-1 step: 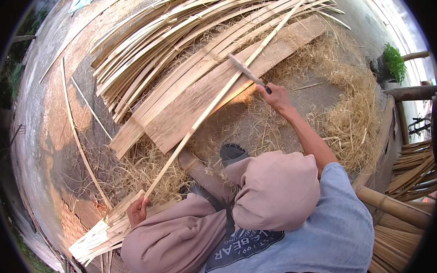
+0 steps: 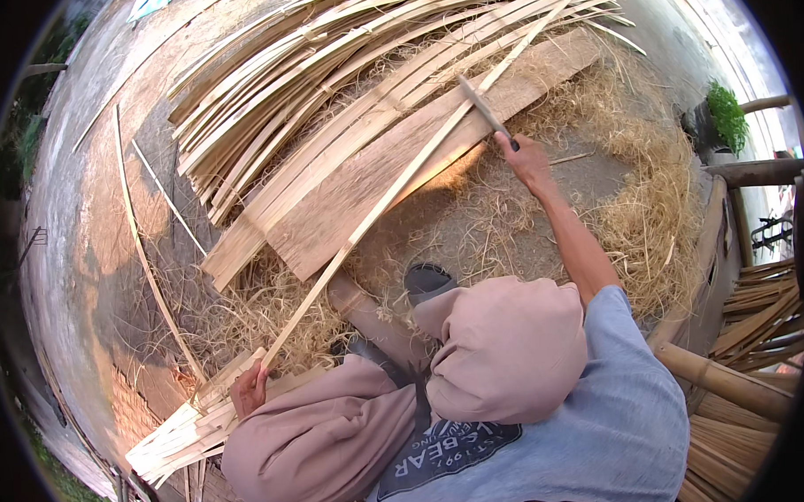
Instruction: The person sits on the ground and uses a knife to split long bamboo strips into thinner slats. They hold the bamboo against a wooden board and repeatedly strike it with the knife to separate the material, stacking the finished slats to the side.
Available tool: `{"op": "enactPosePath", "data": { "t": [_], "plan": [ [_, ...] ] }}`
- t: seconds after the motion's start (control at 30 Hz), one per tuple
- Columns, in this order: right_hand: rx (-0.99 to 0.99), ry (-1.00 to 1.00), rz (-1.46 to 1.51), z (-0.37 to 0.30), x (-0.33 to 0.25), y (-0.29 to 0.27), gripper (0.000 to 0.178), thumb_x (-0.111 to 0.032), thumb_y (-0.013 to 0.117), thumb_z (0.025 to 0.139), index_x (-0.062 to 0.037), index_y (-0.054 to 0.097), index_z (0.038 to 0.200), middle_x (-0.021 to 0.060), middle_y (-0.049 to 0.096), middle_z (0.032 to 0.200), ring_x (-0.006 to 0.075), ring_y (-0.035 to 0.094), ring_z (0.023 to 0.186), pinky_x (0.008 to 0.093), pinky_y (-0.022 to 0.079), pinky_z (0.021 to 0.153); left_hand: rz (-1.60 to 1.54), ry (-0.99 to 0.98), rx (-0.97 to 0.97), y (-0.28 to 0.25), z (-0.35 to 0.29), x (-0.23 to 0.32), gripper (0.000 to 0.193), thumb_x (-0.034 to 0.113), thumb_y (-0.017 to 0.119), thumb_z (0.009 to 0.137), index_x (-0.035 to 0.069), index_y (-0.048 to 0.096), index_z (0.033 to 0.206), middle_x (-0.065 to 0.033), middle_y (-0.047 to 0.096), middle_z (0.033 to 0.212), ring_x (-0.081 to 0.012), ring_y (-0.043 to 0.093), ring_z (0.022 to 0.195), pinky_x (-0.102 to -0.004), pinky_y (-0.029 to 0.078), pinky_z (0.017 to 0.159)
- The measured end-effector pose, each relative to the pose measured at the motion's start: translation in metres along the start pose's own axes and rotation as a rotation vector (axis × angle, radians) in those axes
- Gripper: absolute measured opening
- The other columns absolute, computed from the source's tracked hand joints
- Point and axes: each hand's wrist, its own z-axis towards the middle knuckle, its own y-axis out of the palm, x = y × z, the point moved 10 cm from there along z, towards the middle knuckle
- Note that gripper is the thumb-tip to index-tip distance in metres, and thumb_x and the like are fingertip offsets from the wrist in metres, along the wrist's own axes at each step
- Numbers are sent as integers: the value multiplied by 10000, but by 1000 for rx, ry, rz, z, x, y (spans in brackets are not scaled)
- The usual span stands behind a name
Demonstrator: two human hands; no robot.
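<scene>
Though only the head view is on offer, enough there to place the work: seated low on the ground among pale shavings [image 2: 657, 198], with a long bamboo strip [image 2: 365, 219] laid slantwise over a wooden plank [image 2: 347, 195]. Gripping the strip's near end in the left hand [image 2: 250, 389], fingers wrapped shut round it, low at the left and just above a bundle of thin slats [image 2: 183, 436]. Holding a knife [image 2: 484, 108] in the right hand [image 2: 527, 158], arm stretched well forward, fingers clenched on the dark handle, blade set across the strip about where it passes over the plank's far half. Beyond that, a broad fan of split slats [image 2: 325, 68] touching the plank's far edge; dark shoe [image 2: 428, 279] near the plank's near end; bamboo poles [image 2: 734, 385] off to the right. Judged to be the scraping or thinning step, blade part-way along the strip, with a fair length beyond it toward the far tip. Next stroke likely calls for a firm pull from the left hand to keep the strip taut and flat on the plank, a shallow blade angle, and travel away from the body, clear of the shoe. Cannot tell from here how deep the edge bites.
</scene>
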Motion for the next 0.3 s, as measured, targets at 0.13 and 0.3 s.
{"op": "enactPosePath", "data": {
  "t": [0.13, 0.3],
  "plan": [
    [304, 245, -15, 62, 97, -76, 733, -646, 532, 990, 15, 647, 697, 233, 640, 644, 391, 666, 644, 507, 493, 655, 321, 99, -52, 8, 23, 31, 339, 189, 768, 946, 125, 744, 1278, -143, 712, 807, -203, 662, 674, -337, 505, 627],
    [67, -42, -95, 8, -10, 1, 724, -671, 552, 975, 2, 622, 718, 230, 634, 644, 376, 668, 637, 499, 493, 656, 106, 288, -54, 94, 84, 166, 598, 250, 835, 895, 159, 623, 1447, -166, 750, 996, -203, 689, 816, -349, 535, 787]
  ]
}}
